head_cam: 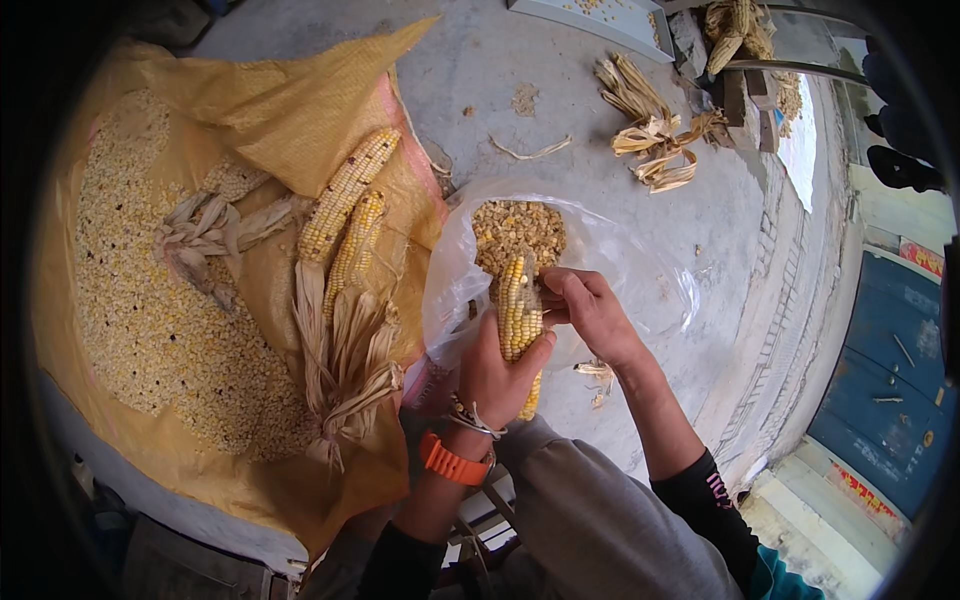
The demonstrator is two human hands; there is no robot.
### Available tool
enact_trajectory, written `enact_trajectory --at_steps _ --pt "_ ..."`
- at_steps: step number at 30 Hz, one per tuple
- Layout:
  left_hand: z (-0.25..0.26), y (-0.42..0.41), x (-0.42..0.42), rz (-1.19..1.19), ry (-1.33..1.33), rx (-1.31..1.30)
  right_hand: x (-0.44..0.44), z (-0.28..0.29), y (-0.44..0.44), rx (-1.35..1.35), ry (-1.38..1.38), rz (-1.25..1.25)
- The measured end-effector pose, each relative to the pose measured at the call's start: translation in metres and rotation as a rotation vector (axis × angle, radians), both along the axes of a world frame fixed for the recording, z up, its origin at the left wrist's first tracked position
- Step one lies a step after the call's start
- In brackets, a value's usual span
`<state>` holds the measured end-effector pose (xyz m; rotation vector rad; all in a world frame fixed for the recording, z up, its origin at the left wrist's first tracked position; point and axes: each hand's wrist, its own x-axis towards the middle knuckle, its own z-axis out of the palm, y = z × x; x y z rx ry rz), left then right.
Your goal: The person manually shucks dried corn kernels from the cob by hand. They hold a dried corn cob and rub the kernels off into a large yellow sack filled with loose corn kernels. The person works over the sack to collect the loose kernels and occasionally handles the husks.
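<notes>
My left hand (499, 367) is wrapped around the lower half of an ear of corn (517, 326), whose yellow kernels run up toward a greyish, mouldy-looking patch near the top. At that patch, the curled fingers of my right hand (589, 307) grip the ear's right side; their tips are partly hidden. Directly beyond the ear lies an opened clear plastic bag (457, 292), with brownish loose corn kernels (517, 229) inside it. An orange watch strap (454, 461) and bracelets circle my left wrist.
On the left, a yellow woven sack (262, 112) bears a pile of pale kernels (187, 330), husked ears of corn (349, 191) and dry husks (349, 360). Farther off are loose husks (652, 142), a metal tray (600, 15) and bricks (742, 112). A blue door (892, 360) stands right.
</notes>
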<state>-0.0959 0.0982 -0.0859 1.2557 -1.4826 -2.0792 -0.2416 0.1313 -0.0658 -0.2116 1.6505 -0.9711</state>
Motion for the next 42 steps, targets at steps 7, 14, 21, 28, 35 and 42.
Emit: enact_trajectory --at_steps 7,14,21,28,35,42 --pt "0.001 -0.003 0.002 -0.062 -0.075 -0.043 0.003 0.0 -0.009 0.0 0.255 0.294" --pt "-0.003 0.002 0.004 0.006 0.023 0.081 -0.006 -0.004 -0.001 -0.037 0.108 0.272" --pt "0.006 -0.005 0.005 -0.064 -0.127 0.036 -0.005 0.008 0.006 -0.055 0.014 0.126" --pt "-0.002 0.0 0.001 -0.061 -0.224 -0.158 0.012 0.005 0.009 -0.014 0.066 0.159" --pt "0.002 0.0 -0.002 -0.01 -0.185 -0.081 0.012 0.005 0.009 0.058 -0.007 0.071" --pt "-0.004 0.003 0.0 -0.046 -0.117 -0.042 0.019 0.012 0.008 -0.034 -0.007 0.002"
